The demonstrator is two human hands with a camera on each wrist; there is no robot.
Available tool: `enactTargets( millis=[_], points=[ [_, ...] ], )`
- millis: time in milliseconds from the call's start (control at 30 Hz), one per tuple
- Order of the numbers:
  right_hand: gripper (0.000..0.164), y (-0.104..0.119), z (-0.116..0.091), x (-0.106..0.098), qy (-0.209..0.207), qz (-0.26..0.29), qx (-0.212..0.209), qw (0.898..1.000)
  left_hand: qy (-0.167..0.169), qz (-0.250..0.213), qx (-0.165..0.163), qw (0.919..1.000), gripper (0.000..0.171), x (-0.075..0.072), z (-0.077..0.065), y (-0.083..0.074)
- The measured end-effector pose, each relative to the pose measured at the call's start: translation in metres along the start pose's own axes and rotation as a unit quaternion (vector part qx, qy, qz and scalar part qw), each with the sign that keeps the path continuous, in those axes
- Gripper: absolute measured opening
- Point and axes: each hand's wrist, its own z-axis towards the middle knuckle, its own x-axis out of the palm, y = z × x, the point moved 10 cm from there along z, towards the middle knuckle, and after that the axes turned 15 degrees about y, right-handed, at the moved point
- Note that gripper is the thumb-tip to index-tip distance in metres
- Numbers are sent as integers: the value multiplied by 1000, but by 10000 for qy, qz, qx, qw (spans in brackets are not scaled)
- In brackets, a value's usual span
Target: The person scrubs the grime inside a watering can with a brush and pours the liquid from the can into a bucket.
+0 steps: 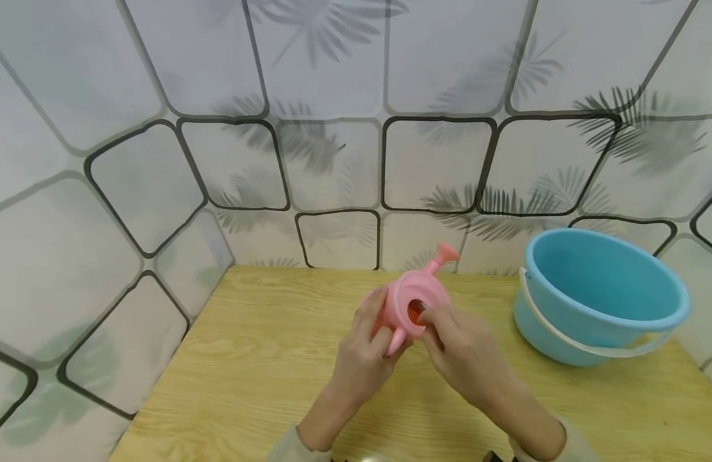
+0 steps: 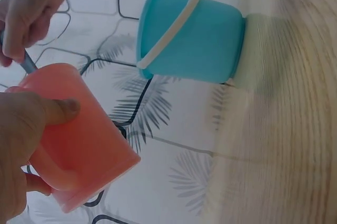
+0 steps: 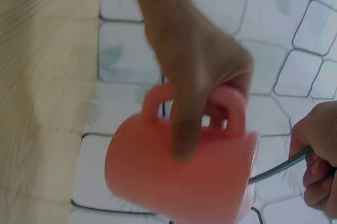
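Observation:
A pink toy watering can [image 1: 433, 287] is tilted above the table, its spout toward the wall and its round opening facing back. My left hand [image 1: 361, 353] grips it, thumb on the body and fingers at the handle, as the right wrist view shows. My right hand [image 1: 465, 359] pinches a thin dark grey stick-like handle [image 3: 279, 169]. That handle runs through the can's opening; its far end is hidden inside, so I cannot tell what tool it is. In the left wrist view the handle [image 2: 27, 64] enters over the can's rim.
A light blue bucket [image 1: 549, 333] with a white carrying handle [image 1: 592, 350] stands upright on the right of the wood-grain table [image 1: 263, 333]. Walls [image 1: 332, 160] with a leaf and tile pattern close off the back and left side.

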Motion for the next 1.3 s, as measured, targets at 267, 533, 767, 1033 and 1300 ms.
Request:
enactTargets(
  millis=[267, 533, 767, 1033, 1300],
  points=[
    [20, -34, 0, 3, 51, 1016, 1456, 9841, -242, 116, 328, 9991, 42, -5, 1, -13],
    [21, -60, -30, -4, -565, 3113, 2134, 9243, -61, -40, -83, 9999, 38, -2, -1, -2],
    [19, -65, -32, 7, -730, 3980, 2134, 8893, -46, -91, -33, 9999, 39, 1, -3, -4],
    [18, -77, -34, 17, -918, 4954, 2137, 8369, 217, -49, -215, 9995, 38, 5, -2, 1],
    [19, -86, -31, 26, -989, 5382, 2350, 8034, 254, -130, -267, 9992, 38, 5, -2, 5]
  ],
)
